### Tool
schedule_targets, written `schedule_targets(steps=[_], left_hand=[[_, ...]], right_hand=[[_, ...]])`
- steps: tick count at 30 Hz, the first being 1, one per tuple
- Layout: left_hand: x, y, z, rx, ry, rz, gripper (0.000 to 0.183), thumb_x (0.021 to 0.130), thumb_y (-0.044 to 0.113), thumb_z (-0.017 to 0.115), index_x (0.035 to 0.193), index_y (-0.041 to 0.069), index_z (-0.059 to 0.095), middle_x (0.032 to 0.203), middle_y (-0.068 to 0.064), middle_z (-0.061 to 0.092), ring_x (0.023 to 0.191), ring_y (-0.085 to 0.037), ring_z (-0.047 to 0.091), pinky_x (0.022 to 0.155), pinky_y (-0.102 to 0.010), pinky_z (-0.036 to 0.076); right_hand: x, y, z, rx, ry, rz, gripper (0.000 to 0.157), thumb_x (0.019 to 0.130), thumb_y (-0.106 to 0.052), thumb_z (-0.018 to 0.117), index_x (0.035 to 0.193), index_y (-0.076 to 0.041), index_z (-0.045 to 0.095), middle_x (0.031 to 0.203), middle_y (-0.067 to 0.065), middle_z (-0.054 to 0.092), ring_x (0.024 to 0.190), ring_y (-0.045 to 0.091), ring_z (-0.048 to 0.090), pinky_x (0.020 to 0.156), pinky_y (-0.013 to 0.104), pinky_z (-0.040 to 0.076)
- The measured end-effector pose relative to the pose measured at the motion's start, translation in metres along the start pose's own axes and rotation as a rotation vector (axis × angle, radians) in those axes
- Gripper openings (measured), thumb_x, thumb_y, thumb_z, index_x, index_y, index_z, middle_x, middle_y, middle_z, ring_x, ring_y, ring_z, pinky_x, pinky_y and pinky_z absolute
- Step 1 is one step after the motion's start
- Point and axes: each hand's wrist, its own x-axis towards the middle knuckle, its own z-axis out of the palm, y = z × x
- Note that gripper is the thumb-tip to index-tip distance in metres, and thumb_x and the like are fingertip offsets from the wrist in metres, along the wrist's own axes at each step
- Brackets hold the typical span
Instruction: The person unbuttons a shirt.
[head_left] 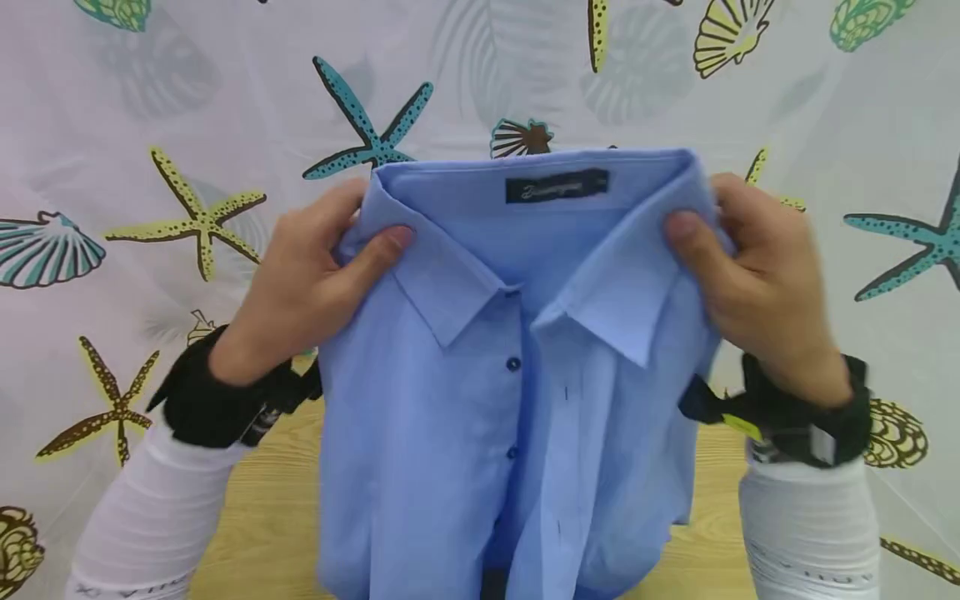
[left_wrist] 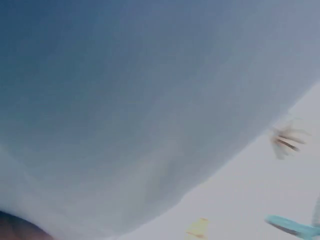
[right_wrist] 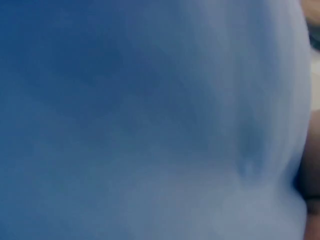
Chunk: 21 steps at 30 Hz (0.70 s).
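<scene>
A light blue button-up shirt hangs upright between both hands, its front facing the head camera. Its collar is spread, with a dark label inside the neck; the top of the front is undone, showing dark buttons. My left hand grips the collar's left end, thumb in front and fingers behind the cloth. At the other end my right hand pinches the collar the same way. Blurred shirt cloth fills most of the left wrist view, and shirt cloth nearly all of the right wrist view.
Behind the shirt is a white cloth printed with starfish and shells. Below it, a light wood surface shows on both sides of the shirt. Black straps circle both wrists over white sleeves.
</scene>
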Motion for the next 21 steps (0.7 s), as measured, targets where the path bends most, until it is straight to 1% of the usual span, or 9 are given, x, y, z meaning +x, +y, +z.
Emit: schedule_targets(steps=[2,6,9,12,14,15,16,18,21], left_hand=[[-0.009,-0.052,0.025,0.032,-0.035,-0.038,0.018,0.091,0.02,0.059,0.105,0.007,0.058,0.082,-0.003,0.059,0.065,-0.011,0.052,0.057,-0.031,0.041],[-0.052,-0.155,0.081,0.088,-0.141,-0.106,0.016,0.094,0.026,0.055,0.097,0.01,0.054,0.071,-0.004,0.05,0.062,-0.016,0.047,0.054,-0.035,0.039],[-0.092,-0.199,0.117,0.099,-0.245,-0.252,0.019,0.096,0.032,0.051,0.095,0.013,0.049,0.069,-0.002,0.045,0.063,-0.018,0.045,0.057,-0.037,0.039],[-0.127,-0.23,0.146,0.096,-0.304,-0.377,0.022,0.096,0.035,0.049,0.092,0.014,0.046,0.067,-0.001,0.039,0.062,-0.02,0.045,0.058,-0.037,0.038],[-0.148,-0.247,0.163,0.124,-0.326,-0.431,0.022,0.097,0.035,0.049,0.091,0.013,0.045,0.066,-0.002,0.037,0.061,-0.021,0.045,0.057,-0.038,0.039],[-0.158,-0.254,0.171,0.149,-0.329,-0.444,0.021,0.096,0.032,0.05,0.094,0.012,0.047,0.069,-0.004,0.042,0.065,-0.022,0.049,0.059,-0.039,0.041],[-0.167,-0.26,0.177,0.188,-0.335,-0.464,0.02,0.096,0.03,0.052,0.1,0.01,0.049,0.074,-0.006,0.048,0.071,-0.024,0.051,0.064,-0.041,0.044],[-0.182,-0.268,0.189,0.285,-0.341,-0.495,0.029,0.094,0.024,0.056,0.116,0.007,0.049,0.097,-0.014,0.056,0.093,-0.03,0.052,0.079,-0.047,0.044],[-0.197,-0.269,0.201,0.412,-0.333,-0.51,0.053,0.088,0.017,0.062,0.135,0.006,0.039,0.132,-0.02,0.043,0.121,-0.038,0.035,0.095,-0.057,0.033]], right_hand=[[-0.004,0.038,0.033,-0.113,-0.107,0.058,0.018,0.092,-0.02,0.058,0.096,-0.003,0.063,0.075,0.005,0.059,0.062,0.011,0.05,0.055,0.025,0.039],[-0.043,0.137,0.101,-0.166,-0.256,0.143,0.023,0.096,-0.029,0.052,0.104,-0.009,0.061,0.091,0.007,0.063,0.08,0.019,0.055,0.069,0.041,0.044],[-0.082,0.187,0.138,-0.161,-0.356,0.235,0.023,0.097,-0.032,0.048,0.102,-0.012,0.058,0.086,0.008,0.06,0.078,0.023,0.054,0.069,0.044,0.044],[-0.118,0.222,0.17,-0.156,-0.414,0.317,0.02,0.098,-0.033,0.047,0.095,-0.015,0.054,0.074,0.005,0.05,0.069,0.021,0.048,0.063,0.04,0.041],[-0.139,0.241,0.188,-0.186,-0.451,0.347,0.019,0.098,-0.032,0.047,0.091,-0.014,0.051,0.067,0.006,0.044,0.062,0.022,0.045,0.058,0.04,0.038],[-0.148,0.248,0.196,-0.21,-0.461,0.362,0.017,0.097,-0.03,0.048,0.093,-0.014,0.051,0.066,0.006,0.046,0.06,0.023,0.046,0.056,0.04,0.039],[-0.157,0.255,0.204,-0.243,-0.471,0.372,0.016,0.097,-0.028,0.049,0.097,-0.012,0.052,0.069,0.007,0.05,0.061,0.023,0.049,0.057,0.041,0.041],[-0.171,0.264,0.216,-0.312,-0.493,0.39,0.019,0.096,-0.023,0.052,0.109,-0.009,0.052,0.08,0.013,0.059,0.069,0.027,0.056,0.062,0.043,0.045],[-0.185,0.266,0.224,-0.373,-0.528,0.415,0.041,0.091,-0.015,0.058,0.128,-0.004,0.044,0.113,0.021,0.057,0.096,0.035,0.055,0.079,0.049,0.047]])
